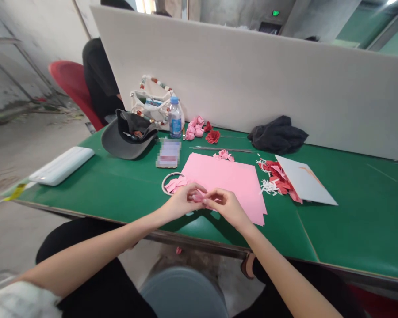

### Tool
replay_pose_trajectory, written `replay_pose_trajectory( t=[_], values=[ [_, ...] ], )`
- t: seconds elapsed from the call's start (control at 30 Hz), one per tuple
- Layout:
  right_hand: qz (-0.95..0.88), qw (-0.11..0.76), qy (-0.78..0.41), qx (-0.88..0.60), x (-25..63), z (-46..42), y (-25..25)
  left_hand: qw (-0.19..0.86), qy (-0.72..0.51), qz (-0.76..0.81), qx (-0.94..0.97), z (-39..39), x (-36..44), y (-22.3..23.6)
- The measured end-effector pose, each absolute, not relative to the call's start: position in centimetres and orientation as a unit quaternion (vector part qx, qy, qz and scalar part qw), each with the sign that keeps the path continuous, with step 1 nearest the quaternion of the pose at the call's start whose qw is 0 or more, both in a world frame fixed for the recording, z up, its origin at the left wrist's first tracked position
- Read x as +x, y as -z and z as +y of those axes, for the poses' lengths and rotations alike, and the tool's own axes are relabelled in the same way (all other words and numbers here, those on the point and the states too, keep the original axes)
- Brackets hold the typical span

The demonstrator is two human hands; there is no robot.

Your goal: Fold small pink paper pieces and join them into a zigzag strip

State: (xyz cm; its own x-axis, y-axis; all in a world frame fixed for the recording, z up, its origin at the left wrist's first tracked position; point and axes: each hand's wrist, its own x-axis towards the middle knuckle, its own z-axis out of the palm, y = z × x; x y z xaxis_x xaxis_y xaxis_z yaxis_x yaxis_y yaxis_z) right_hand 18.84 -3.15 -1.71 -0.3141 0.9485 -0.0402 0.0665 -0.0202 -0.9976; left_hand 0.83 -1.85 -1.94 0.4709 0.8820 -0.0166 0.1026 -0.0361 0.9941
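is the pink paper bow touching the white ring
Touching: the head view shows the pink paper bow lying across the white ring, hiding part of it.

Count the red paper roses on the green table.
2. One red paper rose lies right of the pink paper flowers; a second red paper rose lies just behind it, partly hidden.
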Motion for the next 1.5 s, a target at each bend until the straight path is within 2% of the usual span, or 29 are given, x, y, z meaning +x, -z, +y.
replay_pose_trajectory(
  t=[0.13,0.33,0.47,0.53,0.6,0.67,0.77,1.0,1.33,1.5],
  values=[
    [-0.597,0.39,-0.527,-0.463,18.6,-3.1,1.7,0.548,-0.327,0.4,0.658,-2.0,1.0,1.6],
    [-0.587,0.437,-0.496,-0.467,19.5,-2.4,0.8,0.611,-0.381,0.382,0.579,-2.2,1.3,0.7],
    [-0.593,0.427,-0.5,-0.465,19.8,-2.2,0.4,0.612,-0.379,0.408,0.562,-1.7,1.2,0.7],
    [-0.618,0.447,-0.436,-0.477,19.8,-2.4,0.2,0.61,-0.372,0.422,0.559,-1.6,1.1,0.6],
    [-0.675,0.463,-0.323,-0.475,19.6,-2.6,0.0,0.611,-0.356,0.433,0.559,-1.6,1.2,0.5],
    [-0.74,0.447,-0.222,-0.452,19.5,-2.9,-0.1,0.611,-0.339,0.435,0.568,-1.7,1.3,0.5],
    [-0.784,0.413,-0.171,-0.431,19.5,-3.0,-0.1,0.614,-0.333,0.416,0.582,-1.7,1.4,0.6],
    [-0.807,0.372,-0.167,-0.428,19.4,-2.8,0.8,0.58,-0.317,0.392,0.64,-1.5,1.0,1.3],
    [-0.81,0.338,-0.253,-0.407,19.7,-2.9,-0.1,0.511,-0.281,0.386,0.714,-1.8,0.9,0.5],
    [-0.792,0.345,-0.295,-0.409,20.0,-2.6,-0.3,0.512,-0.266,0.383,0.721,-1.8,0.9,0.5]
  ],
)
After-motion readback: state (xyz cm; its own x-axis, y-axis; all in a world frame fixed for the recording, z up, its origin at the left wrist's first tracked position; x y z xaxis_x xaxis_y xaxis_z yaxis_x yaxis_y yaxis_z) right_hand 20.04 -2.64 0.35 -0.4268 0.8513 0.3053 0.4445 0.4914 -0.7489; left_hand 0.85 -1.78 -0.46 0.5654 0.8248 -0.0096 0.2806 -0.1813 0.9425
